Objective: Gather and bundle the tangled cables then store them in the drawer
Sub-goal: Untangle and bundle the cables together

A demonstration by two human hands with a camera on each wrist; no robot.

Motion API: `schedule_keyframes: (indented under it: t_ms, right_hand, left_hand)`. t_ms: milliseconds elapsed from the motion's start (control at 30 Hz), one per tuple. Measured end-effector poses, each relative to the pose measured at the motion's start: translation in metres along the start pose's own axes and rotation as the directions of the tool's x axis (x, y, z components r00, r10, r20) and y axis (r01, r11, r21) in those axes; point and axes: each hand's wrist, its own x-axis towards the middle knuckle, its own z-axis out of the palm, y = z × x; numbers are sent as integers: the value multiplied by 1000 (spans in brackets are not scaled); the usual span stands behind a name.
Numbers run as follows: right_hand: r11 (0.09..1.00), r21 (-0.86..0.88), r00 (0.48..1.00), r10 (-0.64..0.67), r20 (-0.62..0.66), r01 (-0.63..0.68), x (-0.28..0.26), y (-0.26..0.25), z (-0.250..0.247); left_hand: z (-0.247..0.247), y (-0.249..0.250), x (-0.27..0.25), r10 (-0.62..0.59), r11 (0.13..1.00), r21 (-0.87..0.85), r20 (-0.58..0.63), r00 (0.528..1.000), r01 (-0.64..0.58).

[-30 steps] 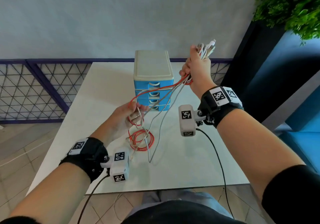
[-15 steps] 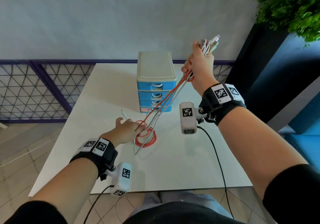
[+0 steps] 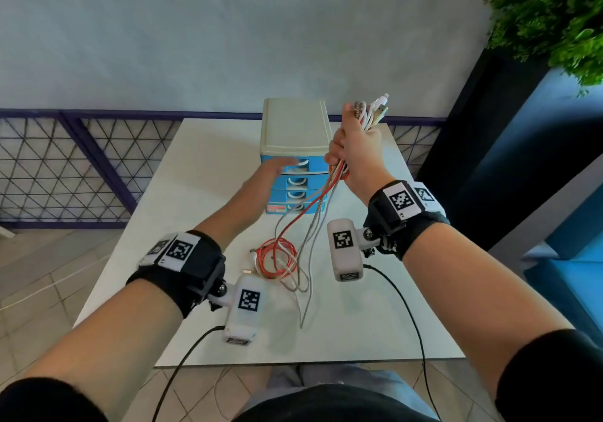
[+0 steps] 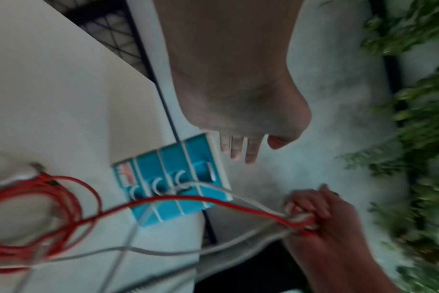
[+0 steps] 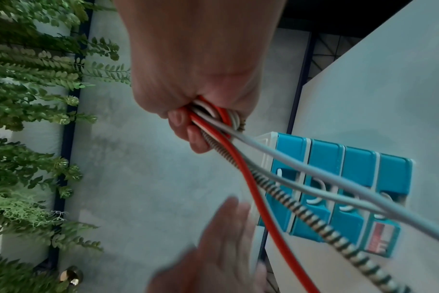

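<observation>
From the head view, your right hand is fisted around a bunch of red, white and braided cables, raised beside the small blue plastic drawer cabinet with a beige top. Their plug ends stick up above your fist, and the slack drops to a loose red coil on the white table. Your left hand, fingers straight and holding nothing, reaches to the top drawer's front; whether it touches is unclear. The cabinet has four drawers, all closed, contents hidden.

From the left wrist, the left hand's fingers are spread and empty beside the cabinet.

From the right wrist, the fist clamps one red, one braided and at least two pale cables.
</observation>
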Motion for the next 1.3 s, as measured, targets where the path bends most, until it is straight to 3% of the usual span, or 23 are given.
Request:
schedule_keyframes:
  t_ms: [133, 267, 367, 433, 600, 800, 1000, 1200, 1300]
  right_hand:
    - [996, 66, 998, 59, 39, -61, -2, 6, 4]
    - [989, 126, 996, 77, 35, -81, 1, 3, -4]
    - [978, 190, 996, 81, 36, -86, 6, 0, -15]
    - [976, 199, 996, 87, 34, -92, 8, 0, -21]
    - [969, 220, 994, 110, 28, -114, 8, 3, -27]
    - [963, 245, 993, 105, 55, -116, 8, 2, -27]
    - [955, 249, 984, 134, 120, -161, 7, 2, -20]
    - [959, 240, 988, 139, 73, -152, 12, -1, -32]
    - [971, 180, 987, 153, 46, -158, 12, -1, -35]
  left_hand:
    - [31, 21, -16, -29, 989, 148, 307, 951, -18]
    - [40, 6, -26, -176, 968, -79, 471, 865, 240]
    - [29, -5, -31, -181, 887, -242, 600, 779, 392]
    - [23, -7, -32, -183, 853, -285, 621, 762, 437]
    - [23, -6, -29, -230, 876, -239, 556, 799, 419]
    - [21, -14, -32, -133, 774, -436, 598, 790, 460]
    - [17, -21, -36, -132, 748, -433, 645, 752, 503]
    - [5, -21, -37, -252, 883, -203, 553, 794, 422]
    - [2, -21, -32, -210, 967, -24, 489, 847, 254]
